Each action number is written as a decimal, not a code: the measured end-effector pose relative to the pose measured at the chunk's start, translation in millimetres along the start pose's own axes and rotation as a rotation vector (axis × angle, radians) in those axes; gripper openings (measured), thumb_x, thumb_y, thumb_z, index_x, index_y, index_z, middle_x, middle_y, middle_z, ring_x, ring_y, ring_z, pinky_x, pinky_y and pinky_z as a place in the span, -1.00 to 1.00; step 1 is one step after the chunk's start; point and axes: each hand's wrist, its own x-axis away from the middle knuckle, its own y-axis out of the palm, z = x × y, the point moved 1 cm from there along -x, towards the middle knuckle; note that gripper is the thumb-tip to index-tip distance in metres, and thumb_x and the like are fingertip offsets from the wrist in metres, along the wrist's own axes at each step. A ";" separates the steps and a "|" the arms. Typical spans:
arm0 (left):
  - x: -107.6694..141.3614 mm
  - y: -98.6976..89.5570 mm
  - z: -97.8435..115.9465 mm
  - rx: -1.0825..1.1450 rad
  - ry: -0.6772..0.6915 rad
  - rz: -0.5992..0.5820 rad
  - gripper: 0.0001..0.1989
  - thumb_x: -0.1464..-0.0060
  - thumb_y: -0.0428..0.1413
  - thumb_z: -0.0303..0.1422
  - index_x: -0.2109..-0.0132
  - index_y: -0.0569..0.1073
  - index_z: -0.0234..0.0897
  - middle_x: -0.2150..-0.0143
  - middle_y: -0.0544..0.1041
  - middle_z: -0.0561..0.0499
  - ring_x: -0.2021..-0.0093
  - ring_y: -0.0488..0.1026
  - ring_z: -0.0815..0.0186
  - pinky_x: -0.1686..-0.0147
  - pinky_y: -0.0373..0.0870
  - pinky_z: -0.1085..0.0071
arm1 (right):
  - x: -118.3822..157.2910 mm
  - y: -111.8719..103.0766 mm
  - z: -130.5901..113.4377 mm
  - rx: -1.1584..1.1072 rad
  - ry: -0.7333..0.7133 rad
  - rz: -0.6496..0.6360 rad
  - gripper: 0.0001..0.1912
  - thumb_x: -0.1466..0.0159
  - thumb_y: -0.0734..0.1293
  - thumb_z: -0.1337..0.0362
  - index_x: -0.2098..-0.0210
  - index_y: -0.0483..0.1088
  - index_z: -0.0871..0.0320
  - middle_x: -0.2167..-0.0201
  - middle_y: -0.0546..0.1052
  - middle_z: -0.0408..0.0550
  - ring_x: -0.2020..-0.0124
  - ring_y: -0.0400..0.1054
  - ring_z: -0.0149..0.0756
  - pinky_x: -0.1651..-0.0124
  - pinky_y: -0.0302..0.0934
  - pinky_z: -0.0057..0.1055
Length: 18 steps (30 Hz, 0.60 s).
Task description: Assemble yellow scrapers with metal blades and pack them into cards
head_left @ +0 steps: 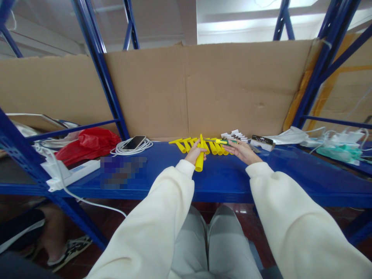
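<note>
Yellow tube (pixel 199 162) in left hand (pixel 192 154), screwdriver (pixel 225 142) in right hand (pixel 244 152)

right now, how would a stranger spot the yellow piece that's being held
Find the blue shelf before the tall cardboard. Near its middle, find the left hand. It grips the yellow piece, which is nearer the shelf's front edge than the row of others.

Loose cream sleeves (pixel 151 217) narrow to snug cuffs (pixel 185 167); the trousers (pixel 226 244) are grey.
</note>
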 end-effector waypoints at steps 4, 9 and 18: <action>-1.9 0.0 -1.6 -0.018 0.005 0.008 -0.01 0.00 0.10 -0.65 -0.52 -0.03 -0.05 0.26 0.47 0.03 0.61 0.27 0.48 0.58 0.27 0.52 | -7.0 -7.1 4.8 0.014 -0.014 -0.039 -0.83 -0.29 0.40 0.52 0.28 0.46 0.13 0.35 0.68 -0.08 0.28 0.65 -0.30 0.14 0.56 -0.44; -2.5 0.4 -2.4 -0.032 0.016 0.014 -0.02 0.02 0.09 -0.63 -0.51 0.00 -0.06 0.26 0.49 0.01 0.61 0.28 0.47 0.58 0.28 0.51 | -14.4 -13.9 9.1 0.030 -0.052 -0.057 -0.86 -0.27 0.43 0.48 0.29 0.46 0.12 0.30 0.68 -0.06 0.19 0.65 -0.23 0.00 0.55 -0.32; -11.3 -7.1 -5.0 -0.037 0.088 0.171 -0.04 0.00 0.16 -0.50 -0.51 0.01 -0.08 0.21 0.52 -0.03 0.56 0.35 0.41 0.54 0.38 0.44 | -13.7 -14.5 6.9 0.073 -0.056 0.014 -0.86 -0.27 0.42 0.48 0.30 0.44 0.13 0.34 0.67 -0.05 0.26 0.65 -0.23 0.03 0.55 -0.31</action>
